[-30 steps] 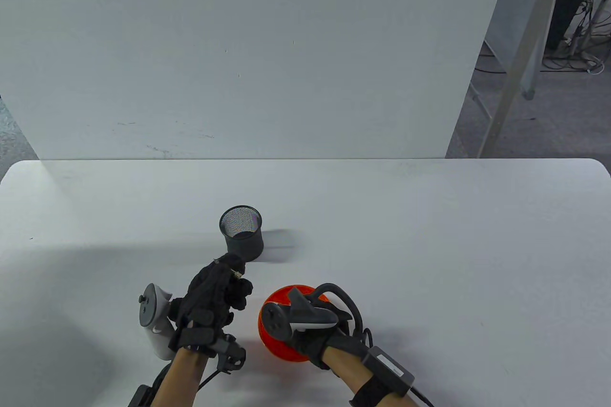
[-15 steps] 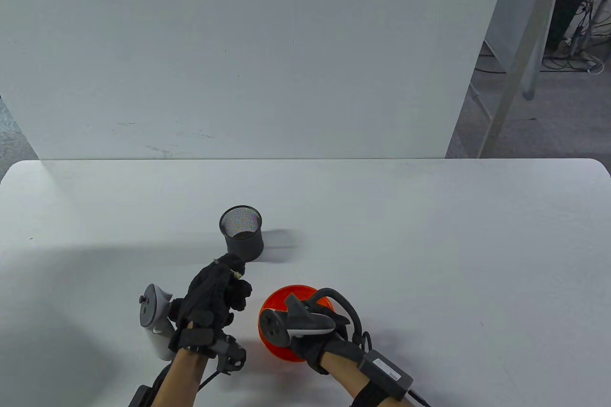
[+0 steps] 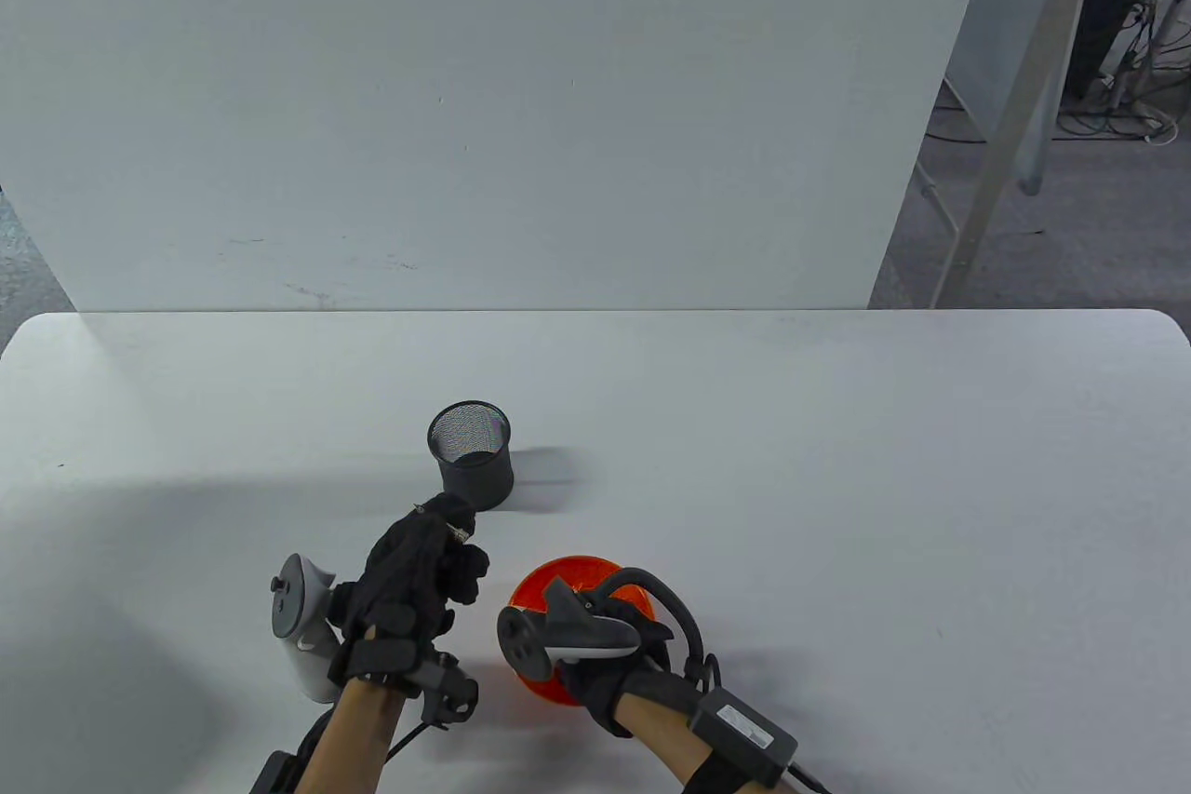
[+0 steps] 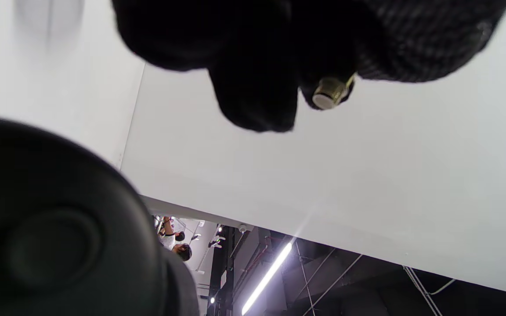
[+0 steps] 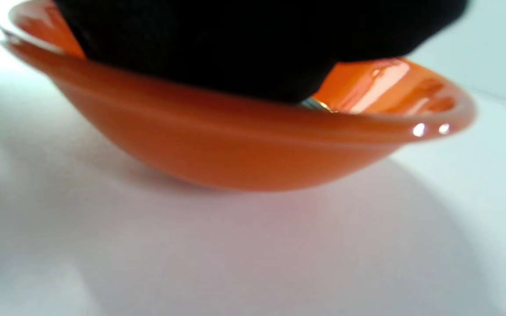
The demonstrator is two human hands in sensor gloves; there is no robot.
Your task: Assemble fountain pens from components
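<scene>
White matte table, with a plain white board standing behind it, carries the whole setup. Over the last second we note the right hand has drifted toward the near-left over the orange bowl, so more of the bowl's far rim now shows; the left hand and the mesh cup have not moved.

We read this as the right hand fishing in the bowl for the next part while the left waits with its piece, so assembly is at an early pickup step.

Left hand: fingers curled tight around a pen part, a small brass-coloured cylinder with a flat pale end that pokes out between the fingertips.

Right hand: fingers dip inside the bowl, and a metallic glint sits just beneath them, possibly a pen component. We cannot tell whether they are closed on anything.

Materials: the bowl is glossy, shallow, smooth orange plastic or glaze with a flared lip. The cup is dark wire mesh, cylindrical and upright, standing just beyond the left hand. The gloves are black knit fabric.
</scene>
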